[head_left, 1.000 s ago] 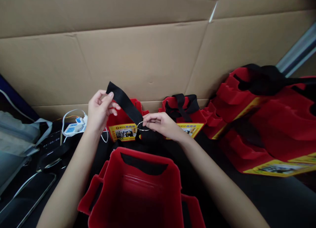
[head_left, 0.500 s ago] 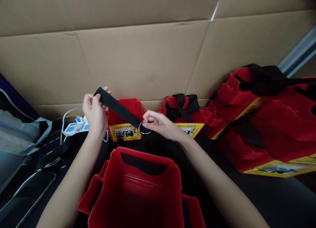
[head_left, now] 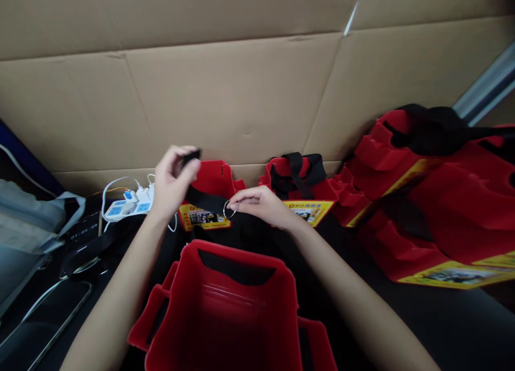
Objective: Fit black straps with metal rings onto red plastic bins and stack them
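My left hand (head_left: 172,180) pinches the free end of a black webbing strap (head_left: 205,200), folding it back over itself. My right hand (head_left: 259,205) pinches a small metal ring (head_left: 229,210) through which the strap runs. Both hands hover above the far rim of an open red fabric bag (head_left: 229,312) that sits right in front of me. A black strip shows inside the bag's far wall.
More red bags with yellow labels (head_left: 203,186) (head_left: 300,186) stand against a cardboard wall (head_left: 241,92), and a stack of them (head_left: 438,194) lies at the right. A white power strip with cables (head_left: 124,205) and a dark tray (head_left: 44,317) are at the left.
My left hand has moved right and curled the strap's end back toward the ring, so the strap now forms a loop. My right hand with the ring has barely shifted.
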The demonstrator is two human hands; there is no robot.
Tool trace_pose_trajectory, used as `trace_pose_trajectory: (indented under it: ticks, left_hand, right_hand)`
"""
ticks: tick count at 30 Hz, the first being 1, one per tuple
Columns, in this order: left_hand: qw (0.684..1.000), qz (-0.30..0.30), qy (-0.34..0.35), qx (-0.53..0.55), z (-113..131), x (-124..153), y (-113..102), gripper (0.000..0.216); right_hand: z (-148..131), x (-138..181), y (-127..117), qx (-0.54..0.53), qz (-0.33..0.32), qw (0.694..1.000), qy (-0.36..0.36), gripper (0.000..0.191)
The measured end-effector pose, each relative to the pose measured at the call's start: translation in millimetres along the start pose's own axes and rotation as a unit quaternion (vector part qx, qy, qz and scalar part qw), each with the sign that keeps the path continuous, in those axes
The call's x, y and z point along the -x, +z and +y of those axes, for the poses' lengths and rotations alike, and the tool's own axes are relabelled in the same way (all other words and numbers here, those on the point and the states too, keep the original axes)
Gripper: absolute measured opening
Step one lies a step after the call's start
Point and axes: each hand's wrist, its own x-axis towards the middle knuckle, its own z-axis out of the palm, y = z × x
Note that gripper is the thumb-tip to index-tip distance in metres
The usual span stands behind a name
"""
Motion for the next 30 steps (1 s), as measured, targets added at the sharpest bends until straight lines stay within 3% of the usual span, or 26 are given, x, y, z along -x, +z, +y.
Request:
trace_pose_trajectory:
  ticks: [1,3,4,6,16,23,30]
  left_hand:
    - [0.993,-0.083,0.033,-0.071,3,2,1,0.008]
    - [0.951,-0.239,0.085,-0.175,5,7,2,0.011]
    - [0.930,-0.290,0.099,-0.202,5,9,3,0.014]
    - [0.914,-0.326,0.106,-0.217,2,12,7,0.018]
    - [0.963,-0.156,0.123,-0.180,-8,17,18,0.016]
    - [0.946,-0.219,0.116,-0.211,-6,19,18,0.006]
    - [0.919,-0.238,0.170,-0.265,-10,21,18,0.010]
  right_hand:
    - [1,-1,-1,0.014,0.016,1.000,-0.015,0.011]
    - [1,-2,-2,0.069,0.069,0.994,-0.044,0.010]
    - [0,-2,-3,0.095,0.099,0.989,-0.052,0.010]
    - [0,-1,-3,0.118,0.143,0.981,-0.049,0.012]
    - [-4,-1,-1,0.042,0.168,0.985,-0.020,0.019]
    - [-4,-1,2,0.002,0.178,0.984,-0.006,0.020]
    - [-11,1,5,-0.005,0.180,0.984,0.011,0.021]
